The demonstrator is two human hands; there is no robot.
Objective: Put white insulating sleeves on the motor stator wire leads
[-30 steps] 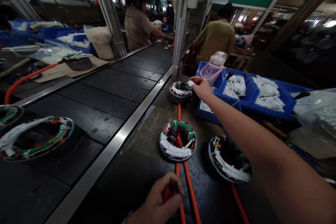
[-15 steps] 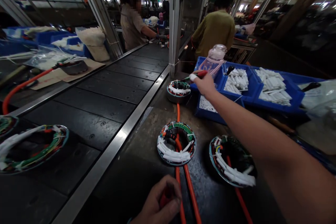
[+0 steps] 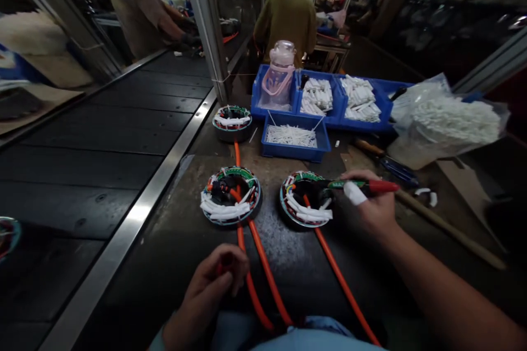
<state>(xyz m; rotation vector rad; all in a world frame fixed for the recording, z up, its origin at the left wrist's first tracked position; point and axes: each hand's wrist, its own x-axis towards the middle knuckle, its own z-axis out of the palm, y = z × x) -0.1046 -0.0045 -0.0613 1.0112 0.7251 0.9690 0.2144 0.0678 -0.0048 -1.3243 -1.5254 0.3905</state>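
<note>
My right hand (image 3: 373, 205) is closed around a marker pen (image 3: 381, 186) with a red end and a dark green body, and a white wrap covers one fingertip. The pen's tip points left, over or beside the rim of the right ring-shaped wired part (image 3: 308, 218); contact cannot be made out. A second such ring (image 3: 226, 211) lies to its left, with white sleeves and a green board. My left hand (image 3: 214, 279), in front of that ring, is curled around a small red cap (image 3: 224, 263). Orange cables (image 3: 263, 269) run from the rings toward me.
A third ring (image 3: 231, 123) stands farther back beside the metal conveyor edge (image 3: 154, 189). Blue bins (image 3: 294, 152) hold white sticks and sleeves, with a pink bottle (image 3: 280, 77) behind. Right are a bag of white pieces (image 3: 453, 120) and a wooden handle (image 3: 453, 227). Two people work beyond.
My right hand has come back from the far ring with the marker pen to the right ring. The view has turned right. My left hand still holds the cap.
</note>
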